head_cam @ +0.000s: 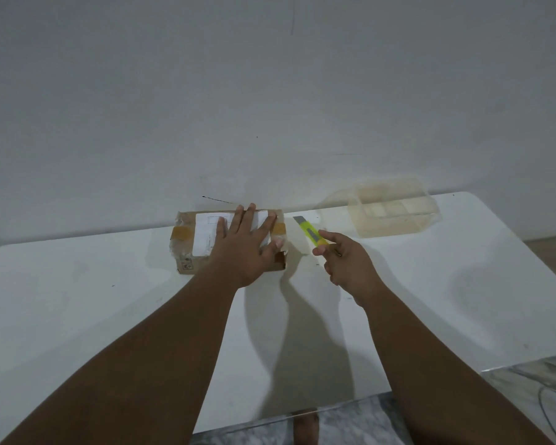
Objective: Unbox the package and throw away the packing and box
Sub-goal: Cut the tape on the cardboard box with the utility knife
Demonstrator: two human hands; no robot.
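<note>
The cardboard box sits near the far edge of the white surface, close to the grey wall behind it. It is a small brown parcel, sealed, with strips of tan packing tape crossing its top at the left and right ends and a clear film wrinkled over its sides. A white shipping label covers much of the lid; its print is too blurred to read.

To the right of the box, well apart from it and also near the far edge, stands a clear plastic container, rectangular, open at the top, with a faint yellowish tint.

The left hand lies flat on top of the box, palm down, fingers spread across the label and reaching the far edge, the thumb hanging over the right end of the lid. The right hand hovers just to the right of the box, above the surface, curled round the handle of a yellow utility knife. The forefinger lies along the top of the handle and the thumb presses its side. The knife points away and slightly left, and its short grey blade is extended, near the box's far right corner but not touching it.
</note>
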